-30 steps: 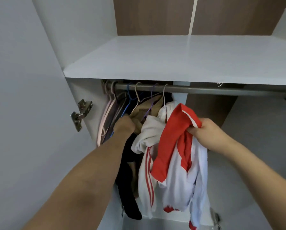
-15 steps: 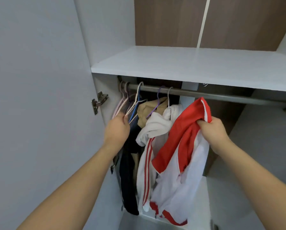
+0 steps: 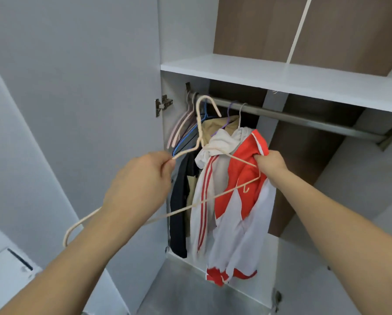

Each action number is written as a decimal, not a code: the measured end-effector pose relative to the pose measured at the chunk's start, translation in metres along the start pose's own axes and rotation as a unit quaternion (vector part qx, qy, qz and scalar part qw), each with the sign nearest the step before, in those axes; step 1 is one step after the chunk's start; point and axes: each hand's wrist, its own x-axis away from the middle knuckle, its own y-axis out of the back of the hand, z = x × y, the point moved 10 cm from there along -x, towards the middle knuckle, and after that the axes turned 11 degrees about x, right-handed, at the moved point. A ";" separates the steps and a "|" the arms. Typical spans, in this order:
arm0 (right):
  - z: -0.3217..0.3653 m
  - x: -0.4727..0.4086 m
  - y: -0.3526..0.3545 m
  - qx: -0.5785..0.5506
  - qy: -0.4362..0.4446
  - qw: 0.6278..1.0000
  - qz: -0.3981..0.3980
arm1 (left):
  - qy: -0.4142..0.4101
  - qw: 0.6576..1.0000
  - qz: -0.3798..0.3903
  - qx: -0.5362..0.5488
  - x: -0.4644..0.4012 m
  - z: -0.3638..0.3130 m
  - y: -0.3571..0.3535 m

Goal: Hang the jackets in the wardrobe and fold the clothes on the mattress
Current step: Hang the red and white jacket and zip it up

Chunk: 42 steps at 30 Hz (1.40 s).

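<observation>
Head view: red-and-white jacket (image 3: 240,189) bunched in the right hand (image 3: 271,162) in front of the wardrobe rail (image 3: 304,118), cream hanger (image 3: 198,133) pinched in the left hand (image 3: 142,185).

The jacket hangs in mid-air, gripped near its collar, just in front of the clothes already hung. The left fingers pinch one shoulder of the hanger, whose hook sits close to the rail and the empty hangers (image 3: 181,128) at its left end. My guess: the hook or the small lower catch could snag those hangers or the hung white hoodie (image 3: 220,144), and a one-handed grip on crumpled fabric may let the jacket slip while it is threaded on.
</observation>
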 end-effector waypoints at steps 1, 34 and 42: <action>0.004 0.006 0.003 0.014 0.016 1.000 0.004 | 0.003 1.000 0.012 0.002 0.006 -0.002 -0.006; 0.119 0.139 0.186 0.226 0.395 0.856 -0.247 | 0.037 0.921 -0.114 0.371 0.037 0.016 -0.138; 0.109 0.161 0.212 0.200 0.405 0.858 -0.243 | 0.291 0.730 0.368 0.498 0.054 -0.015 -0.280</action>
